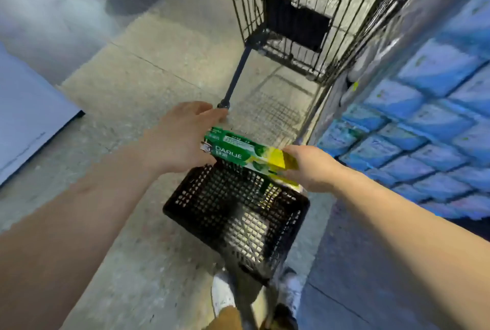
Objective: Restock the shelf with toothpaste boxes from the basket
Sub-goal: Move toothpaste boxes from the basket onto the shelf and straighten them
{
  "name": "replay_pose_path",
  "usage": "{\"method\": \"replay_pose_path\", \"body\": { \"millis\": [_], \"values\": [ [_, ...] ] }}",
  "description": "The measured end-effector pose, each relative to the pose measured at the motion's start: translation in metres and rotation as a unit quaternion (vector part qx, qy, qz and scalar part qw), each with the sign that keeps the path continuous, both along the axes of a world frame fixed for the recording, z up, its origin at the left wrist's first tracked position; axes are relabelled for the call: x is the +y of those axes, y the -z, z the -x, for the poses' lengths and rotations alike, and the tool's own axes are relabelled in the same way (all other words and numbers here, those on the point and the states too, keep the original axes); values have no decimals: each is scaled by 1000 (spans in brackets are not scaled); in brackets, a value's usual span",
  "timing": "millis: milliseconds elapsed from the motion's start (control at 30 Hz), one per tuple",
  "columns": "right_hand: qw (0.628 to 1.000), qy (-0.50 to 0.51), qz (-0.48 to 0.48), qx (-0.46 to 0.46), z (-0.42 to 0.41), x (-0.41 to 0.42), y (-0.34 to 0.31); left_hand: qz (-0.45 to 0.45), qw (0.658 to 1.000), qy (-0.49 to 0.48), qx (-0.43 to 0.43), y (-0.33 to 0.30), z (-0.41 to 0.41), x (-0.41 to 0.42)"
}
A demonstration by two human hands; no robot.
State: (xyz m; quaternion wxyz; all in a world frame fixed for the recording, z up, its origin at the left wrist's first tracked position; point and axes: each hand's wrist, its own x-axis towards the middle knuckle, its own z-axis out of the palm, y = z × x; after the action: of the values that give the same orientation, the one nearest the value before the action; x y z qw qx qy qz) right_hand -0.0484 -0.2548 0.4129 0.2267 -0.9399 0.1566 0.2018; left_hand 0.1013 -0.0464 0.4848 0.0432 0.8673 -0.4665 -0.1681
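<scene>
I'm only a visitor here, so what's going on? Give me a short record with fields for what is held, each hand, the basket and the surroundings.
Held: green and yellow cardboard toothpaste boxes, above the basket
Left hand: left hand at the green end of the boxes; its grip is hidden behind them
Right hand: right hand grips the yellow end
Basket: black plastic mesh basket on the floor; contents hard to make out
Surroundings: black wire cart ahead; blurred blue packs on the shelf to the right
</scene>
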Motion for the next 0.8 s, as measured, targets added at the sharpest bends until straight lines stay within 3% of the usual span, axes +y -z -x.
{"method": "replay_pose_path", "body": {
  "millis": [167, 367, 533, 800],
  "values": [
    [996, 48, 35, -61, 58, -22, -145, 37, 996, 71, -33, -135, 32, -25],
    [988, 97, 62, -98, 161, -50, -267, 91, 976, 175, -92, -243, 97, -73],
    [977, 142, 106, -116, 275, -73, -328, 110, 950, 258, -136, -299, 189, -123],
    [951, 256, 134, -107, 530, -122, -387, 138, 927, 328, -122, -348, 399, -209]
  ]
}}
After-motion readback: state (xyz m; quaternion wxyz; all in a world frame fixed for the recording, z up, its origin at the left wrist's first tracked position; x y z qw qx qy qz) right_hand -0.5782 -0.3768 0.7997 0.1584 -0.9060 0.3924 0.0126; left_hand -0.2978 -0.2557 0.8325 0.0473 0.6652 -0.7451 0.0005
